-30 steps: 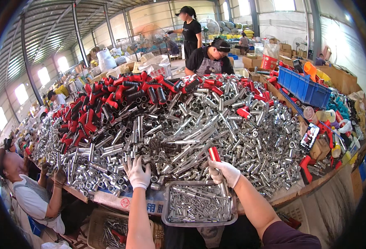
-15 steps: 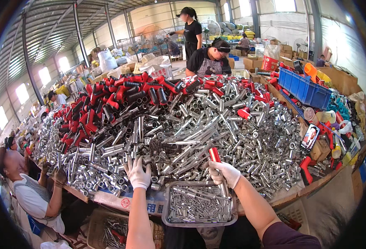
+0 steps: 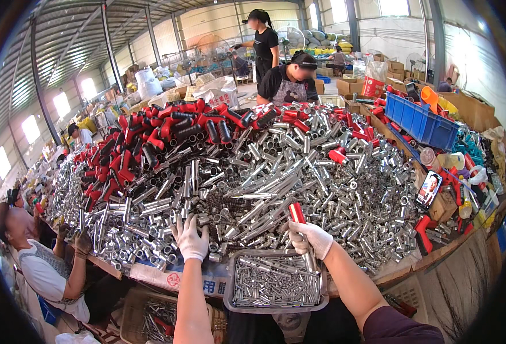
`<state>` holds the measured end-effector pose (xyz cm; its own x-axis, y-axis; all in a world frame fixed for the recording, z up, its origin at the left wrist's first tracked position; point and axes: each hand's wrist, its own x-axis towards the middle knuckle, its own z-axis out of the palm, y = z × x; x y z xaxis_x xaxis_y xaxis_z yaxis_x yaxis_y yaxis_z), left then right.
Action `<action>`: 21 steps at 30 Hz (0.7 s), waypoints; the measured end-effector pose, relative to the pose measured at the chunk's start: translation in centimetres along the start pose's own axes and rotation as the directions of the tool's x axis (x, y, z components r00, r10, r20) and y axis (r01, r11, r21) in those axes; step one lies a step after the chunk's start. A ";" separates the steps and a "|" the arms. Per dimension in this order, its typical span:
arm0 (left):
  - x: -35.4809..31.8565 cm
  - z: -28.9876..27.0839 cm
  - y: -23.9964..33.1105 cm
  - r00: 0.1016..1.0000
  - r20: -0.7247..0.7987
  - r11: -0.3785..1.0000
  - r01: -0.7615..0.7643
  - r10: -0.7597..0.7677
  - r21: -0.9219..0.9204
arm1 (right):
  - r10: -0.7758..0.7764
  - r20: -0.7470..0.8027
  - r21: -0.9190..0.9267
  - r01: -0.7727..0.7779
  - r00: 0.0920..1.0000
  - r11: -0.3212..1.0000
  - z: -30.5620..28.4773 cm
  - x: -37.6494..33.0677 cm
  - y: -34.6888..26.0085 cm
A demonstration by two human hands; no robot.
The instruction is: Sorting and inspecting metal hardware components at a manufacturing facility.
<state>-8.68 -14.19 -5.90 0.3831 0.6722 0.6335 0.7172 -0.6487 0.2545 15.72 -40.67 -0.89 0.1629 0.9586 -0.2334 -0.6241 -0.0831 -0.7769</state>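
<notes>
Unmoved, apparently paused, right fingers point(image 3: 300, 245) pinched a red tube point(image 3: 296, 213), tray point(image 3: 276, 309) below; left fingers point(image 3: 191, 226) lay spread, metal parts point(image 3: 264, 198) beyond.

From the person's head we look forward and down, through one wide fisheye camera. The gray tray point(image 3: 276, 310) is near, below us; beyond the tray we see the metal heap point(image 3: 327, 192), and far behind the tray the hall's roof point(image 3: 69, 46), with bent lines.
</notes>
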 end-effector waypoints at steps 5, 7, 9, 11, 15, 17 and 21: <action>0.0 -0.1 0.1 1.000 0.014 1.000 0.003 -0.003 0.011 | 0.012 0.018 0.005 -0.012 1.000 1.000 -0.2 0.1 0.0; 0.0 -0.1 0.1 1.000 0.012 1.000 0.001 -0.001 0.012 | 0.010 0.025 0.007 -0.010 1.000 1.000 -0.3 0.1 0.0; 0.0 -0.1 0.1 1.000 0.010 1.000 0.000 0.000 0.014 | 0.008 0.033 0.008 -0.008 0.999 1.000 -0.3 0.2 0.1; 0.1 -0.1 0.1 1.000 -0.004 1.000 -0.009 0.009 0.009 | 0.001 0.032 0.008 -0.001 1.000 1.000 -0.2 0.1 0.0; 0.0 -0.2 0.2 1.000 -0.004 1.000 -0.009 0.009 0.007 | -0.007 0.009 -0.005 0.007 1.000 1.000 0.0 0.0 0.0; 0.0 -0.2 0.2 1.000 -0.007 1.000 -0.013 0.013 0.009 | -0.003 0.011 -0.009 0.003 1.000 1.000 -0.2 0.1 0.0; 0.0 -0.1 0.2 1.000 -0.007 1.000 -0.016 0.016 0.009 | 0.000 0.009 -0.009 0.000 1.000 1.000 -0.1 0.0 0.0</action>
<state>-8.63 -14.33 -5.76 0.3902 0.6595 0.6425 0.7166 -0.6557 0.2377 15.83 -40.67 -1.00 0.1565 0.9610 -0.2282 -0.6172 -0.0852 -0.7822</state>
